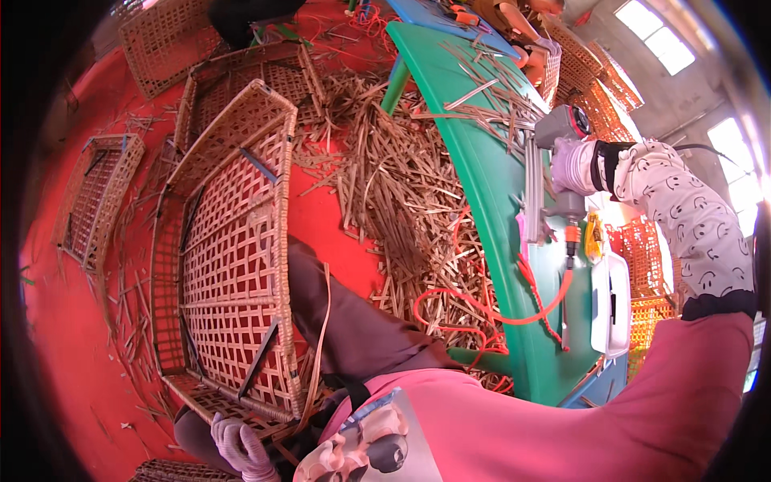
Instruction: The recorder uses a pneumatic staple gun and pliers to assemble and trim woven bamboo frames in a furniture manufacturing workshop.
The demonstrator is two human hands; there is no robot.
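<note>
A large woven basket (229,265) of flat tan strips, with dark braces at its corners, leans across my lap and legs. My left hand (241,448), in a pale knit glove, is closed over the basket's lower rim. Out to the right, above the green table (454,104), my right hand (572,165), also gloved, is wrapped round the handle of a grey air stapler (558,124). An orange air hose (522,320) joins the stapler's lower end. A loose strip (325,321) hangs beside the basket's right edge.
Cut strips (393,185) lie heaped on the red floor beside the table. More woven baskets (96,201) stand at left and behind. A white plastic holder (612,305) and a yellow item (593,237) sit at the table's right edge. Another person's gloved hand (548,46) is at the far table.
</note>
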